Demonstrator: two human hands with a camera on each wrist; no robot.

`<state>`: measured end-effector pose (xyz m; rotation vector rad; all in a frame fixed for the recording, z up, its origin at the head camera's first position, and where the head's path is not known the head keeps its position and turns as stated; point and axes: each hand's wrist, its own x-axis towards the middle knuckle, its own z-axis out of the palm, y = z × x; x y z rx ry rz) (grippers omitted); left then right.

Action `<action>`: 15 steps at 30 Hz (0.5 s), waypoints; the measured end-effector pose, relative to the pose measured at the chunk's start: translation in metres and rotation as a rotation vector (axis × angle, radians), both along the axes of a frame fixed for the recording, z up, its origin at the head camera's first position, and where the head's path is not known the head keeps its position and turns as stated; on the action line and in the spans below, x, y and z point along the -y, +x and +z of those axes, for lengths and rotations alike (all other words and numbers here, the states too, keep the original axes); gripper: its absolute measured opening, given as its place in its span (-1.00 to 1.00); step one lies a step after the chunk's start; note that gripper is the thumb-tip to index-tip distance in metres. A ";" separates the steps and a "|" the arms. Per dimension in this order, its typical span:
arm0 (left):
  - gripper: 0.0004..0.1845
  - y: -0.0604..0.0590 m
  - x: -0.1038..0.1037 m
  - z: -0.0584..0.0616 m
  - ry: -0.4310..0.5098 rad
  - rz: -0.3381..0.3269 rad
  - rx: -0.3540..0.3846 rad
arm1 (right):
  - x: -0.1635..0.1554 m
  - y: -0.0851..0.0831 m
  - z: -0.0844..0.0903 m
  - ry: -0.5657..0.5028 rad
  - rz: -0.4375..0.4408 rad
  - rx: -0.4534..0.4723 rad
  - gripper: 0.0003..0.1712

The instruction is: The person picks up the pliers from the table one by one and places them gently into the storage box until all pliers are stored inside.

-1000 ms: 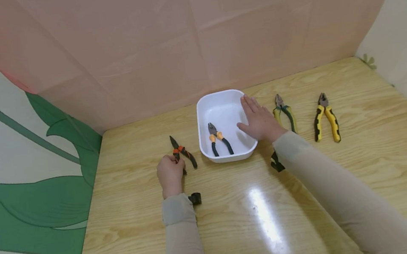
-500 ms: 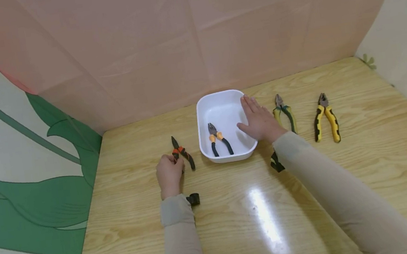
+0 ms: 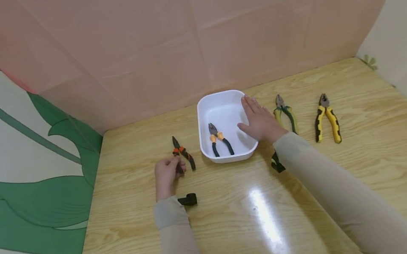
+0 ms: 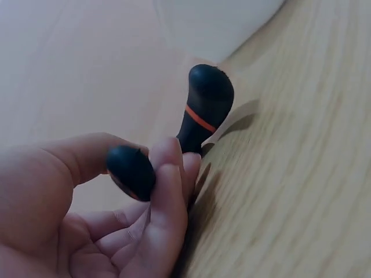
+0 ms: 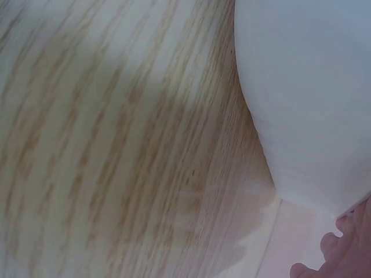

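My left hand [image 3: 165, 173] pinches one handle of black-and-orange long-nose pliers [image 3: 188, 158] left of the white tray [image 3: 227, 159]. In the left wrist view, thumb and fingers close around one black handle of the pliers [image 4: 134, 174]; the other handle sticks out free, just above the wood. My right hand [image 3: 262, 123] lies with straight fingers over the tray's right rim. Inside the tray are combination pliers [image 3: 225, 143] with black and light-orange handles. The right wrist view shows the tray's outer wall [image 5: 307, 104] and a few fingertips [image 5: 330, 246] at the corner.
Green-handled pliers [image 3: 290, 119] lie right of the tray, partly hidden by my right hand and sleeve. Farther right are yellow-and-black pliers [image 3: 332, 122]. A pink-covered wall [image 3: 141, 66] stands behind the wooden table [image 3: 232, 226].
My left hand has shifted slightly left and rolled so more of its fingers show. The long-nose pliers have turned and moved a little. My right hand and the tray stay put.
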<state>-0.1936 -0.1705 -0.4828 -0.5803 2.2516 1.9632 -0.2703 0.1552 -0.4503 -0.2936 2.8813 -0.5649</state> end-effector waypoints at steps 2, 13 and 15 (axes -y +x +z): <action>-0.65 0.000 0.001 -0.001 0.090 0.017 0.022 | 0.000 0.000 0.001 -0.002 -0.001 0.001 0.06; -0.64 0.001 0.005 -0.005 0.261 0.042 0.040 | 0.002 0.002 0.005 0.003 -0.008 0.016 0.05; -0.63 0.001 0.005 -0.006 0.259 0.043 0.041 | 0.002 0.001 0.005 0.009 -0.006 0.014 0.05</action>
